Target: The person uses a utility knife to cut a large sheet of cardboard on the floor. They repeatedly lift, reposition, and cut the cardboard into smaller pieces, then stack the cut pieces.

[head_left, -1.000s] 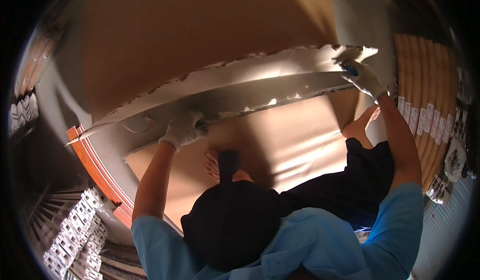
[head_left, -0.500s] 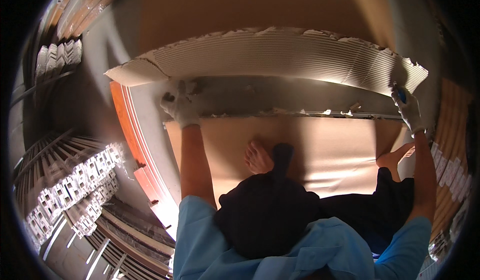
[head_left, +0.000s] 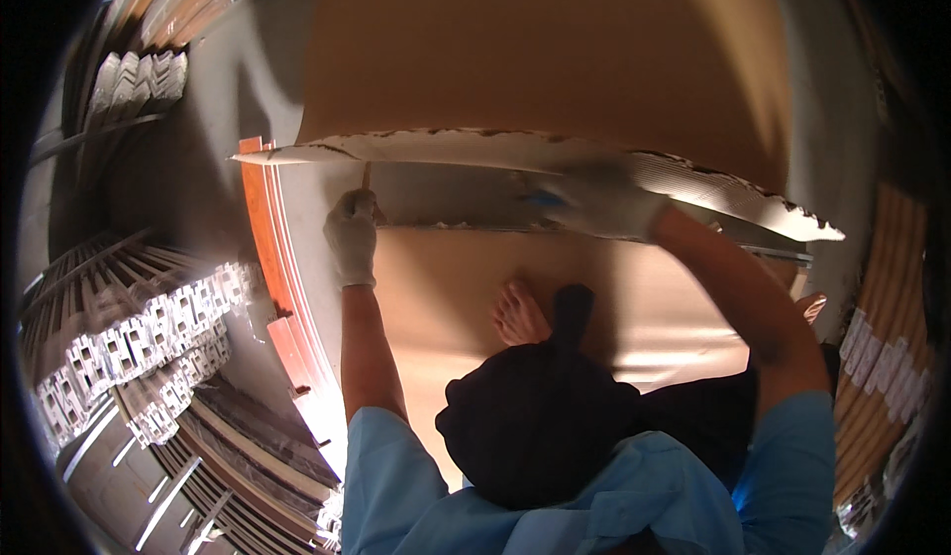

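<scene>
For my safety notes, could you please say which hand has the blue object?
The right hand, blurred, has the blue object; the left hand shows no blue.

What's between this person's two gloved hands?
In the head view, a stretch of grey floor lies between the left hand and the blurred right hand, with a blue item at the right hand.

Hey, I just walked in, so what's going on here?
A person in a blue shirt is working barefoot over brown sheets. The gloved right hand, blurred, holds a blue object just below a pale, ragged-edged strip. The gloved left hand is closed, apparently on a thin tan piece that sticks up toward the strip. One bare foot is on the lower brown sheet; the upper brown sheet lies beyond the strip.
</scene>
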Demonstrator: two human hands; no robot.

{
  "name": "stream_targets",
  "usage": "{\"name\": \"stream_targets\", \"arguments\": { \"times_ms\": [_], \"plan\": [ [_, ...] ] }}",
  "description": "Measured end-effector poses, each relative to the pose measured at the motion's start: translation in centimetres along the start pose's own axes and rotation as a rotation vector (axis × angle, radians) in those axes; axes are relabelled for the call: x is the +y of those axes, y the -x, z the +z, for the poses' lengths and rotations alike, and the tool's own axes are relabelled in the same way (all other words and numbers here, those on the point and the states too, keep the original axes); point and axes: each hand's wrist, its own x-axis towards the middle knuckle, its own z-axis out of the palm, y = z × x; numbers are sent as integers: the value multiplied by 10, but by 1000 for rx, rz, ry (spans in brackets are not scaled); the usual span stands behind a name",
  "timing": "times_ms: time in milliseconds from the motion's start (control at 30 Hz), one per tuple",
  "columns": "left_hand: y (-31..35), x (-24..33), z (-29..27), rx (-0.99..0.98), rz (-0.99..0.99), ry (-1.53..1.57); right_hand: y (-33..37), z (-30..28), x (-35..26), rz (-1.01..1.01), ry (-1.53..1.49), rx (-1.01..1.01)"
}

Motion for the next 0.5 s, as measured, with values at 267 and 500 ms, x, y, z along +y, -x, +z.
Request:
{"name": "stream_targets", "arguments": {
  "times_ms": [267,500],
  "plan": [
    [4,-18,-6,35,125,-156,-130,42,-102,-59,-25,262],
    [3,-16,-10,68,112,-120,-139,37,-93,-39,-157,67]
  ]
}}
